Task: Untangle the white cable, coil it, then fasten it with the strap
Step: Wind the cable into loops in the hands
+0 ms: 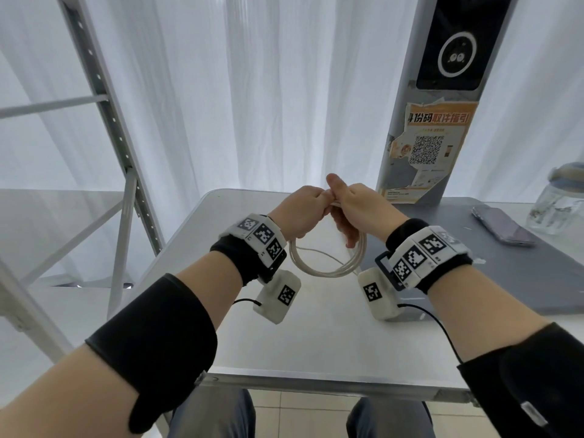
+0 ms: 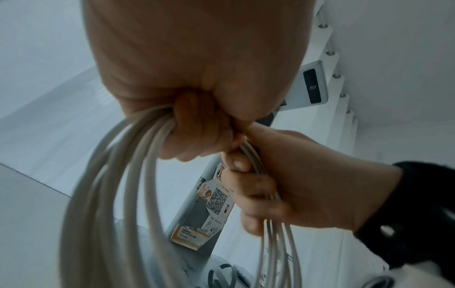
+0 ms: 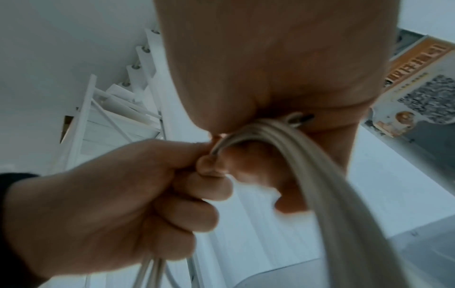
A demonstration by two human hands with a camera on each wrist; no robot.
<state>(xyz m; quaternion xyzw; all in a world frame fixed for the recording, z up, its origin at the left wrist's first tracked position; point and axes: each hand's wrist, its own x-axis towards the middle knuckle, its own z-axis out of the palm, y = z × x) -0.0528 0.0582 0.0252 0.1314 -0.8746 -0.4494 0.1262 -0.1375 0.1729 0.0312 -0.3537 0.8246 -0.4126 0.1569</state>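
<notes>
The white cable [image 1: 328,263] is wound into a round coil of several loops and hangs above the table [image 1: 284,339]. Both hands meet at its top. My left hand [image 1: 303,207] grips the bundle with curled fingers [image 2: 197,132]. Right beside it, my right hand [image 1: 350,213] also holds the loops, with its thumb raised. In the left wrist view the loops [image 2: 110,194] fall from the left fist, and the right hand [image 2: 295,185] closes on them. A small plug end [image 3: 296,119] shows beside the bundle [image 3: 332,185] under the right palm. I see no strap.
A phone [image 1: 502,226] and a glass jar [image 1: 559,207] lie at the table's right, on and behind a grey mat [image 1: 505,273]. A grey post with a QR poster [image 1: 426,143] stands behind the hands. A metal shelf frame [image 1: 104,99] rises at left.
</notes>
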